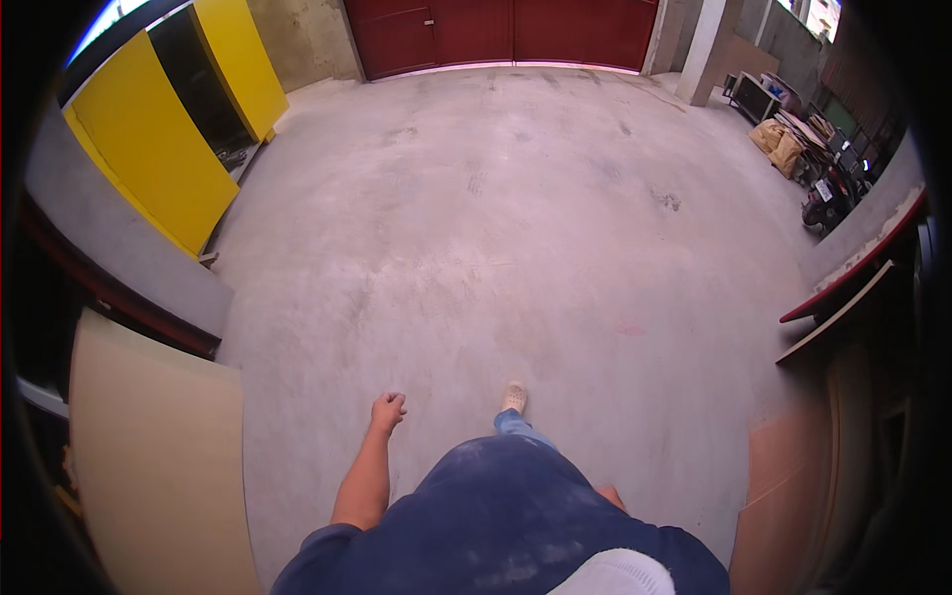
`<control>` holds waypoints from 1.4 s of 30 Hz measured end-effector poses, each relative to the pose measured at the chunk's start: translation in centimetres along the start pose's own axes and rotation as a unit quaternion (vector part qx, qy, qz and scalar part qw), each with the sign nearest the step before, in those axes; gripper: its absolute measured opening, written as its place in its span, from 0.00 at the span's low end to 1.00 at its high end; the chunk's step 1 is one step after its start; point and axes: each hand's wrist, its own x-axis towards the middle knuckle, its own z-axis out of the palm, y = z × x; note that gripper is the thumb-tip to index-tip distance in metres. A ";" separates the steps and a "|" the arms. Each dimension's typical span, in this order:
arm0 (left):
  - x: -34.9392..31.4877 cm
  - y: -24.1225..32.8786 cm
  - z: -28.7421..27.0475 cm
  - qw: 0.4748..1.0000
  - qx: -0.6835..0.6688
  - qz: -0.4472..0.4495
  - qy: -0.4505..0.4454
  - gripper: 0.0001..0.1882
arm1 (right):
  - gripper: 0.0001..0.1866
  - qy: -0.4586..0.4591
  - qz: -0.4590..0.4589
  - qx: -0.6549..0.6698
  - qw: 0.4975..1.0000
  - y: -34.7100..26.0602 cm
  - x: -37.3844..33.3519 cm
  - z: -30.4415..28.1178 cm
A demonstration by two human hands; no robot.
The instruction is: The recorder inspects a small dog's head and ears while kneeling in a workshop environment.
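My left hand [389, 411] hangs out ahead of my body over the grey concrete floor [476, 278], its fingers curled in, with nothing visible in them. Only a small part of my right hand [612, 496] shows beside my dark blue shirt [516, 506]; its fingers are hidden. One foot in a light perforated shoe [515, 397] is forward on the concrete, below a blue trouser leg [521, 426]. A white ribbed piece of fabric [620, 575] shows at the lower edge, over the shirt. Neither hand touches anything that I can see.
A closed dark red gate [476, 35] spans the far end. Yellow panels [149, 144] and a pale board [164, 456] line the left. At right are a pillar [706, 55], brown sacks [776, 146], a motorbike [831, 193], a leaning sheet [838, 312] and a brownish board [783, 486].
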 end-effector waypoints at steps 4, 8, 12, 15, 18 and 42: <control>1.6 -0.2 0.8 0.980 0.024 -0.188 -0.058 0.18 | 0.17 0.087 -0.137 -0.171 0.972 -7.5 16.8 -12.1; 4.1 -1.5 1.6 0.971 -0.008 -0.230 -0.065 0.18 | 0.12 0.206 -0.267 -0.230 0.913 -19.0 27.1 -27.7; 8.9 -0.7 2.5 0.966 0.097 -0.207 -0.120 0.17 | 0.16 0.191 -0.137 0.171 0.957 -34.8 28.9 -42.2; 16.0 3.3 3.5 0.966 0.076 -0.210 -0.130 0.17 | 0.18 0.201 -0.159 0.183 0.949 -41.9 32.4 -47.9; 23.7 8.9 3.2 0.964 0.067 -0.212 -0.145 0.18 | 0.19 0.172 -0.129 0.124 0.969 -44.8 36.1 -49.7; 77.8 50.2 6.1 0.962 -0.060 -0.267 -0.002 0.16 | 0.14 0.125 -0.287 -0.324 0.893 -69.5 78.1 -77.9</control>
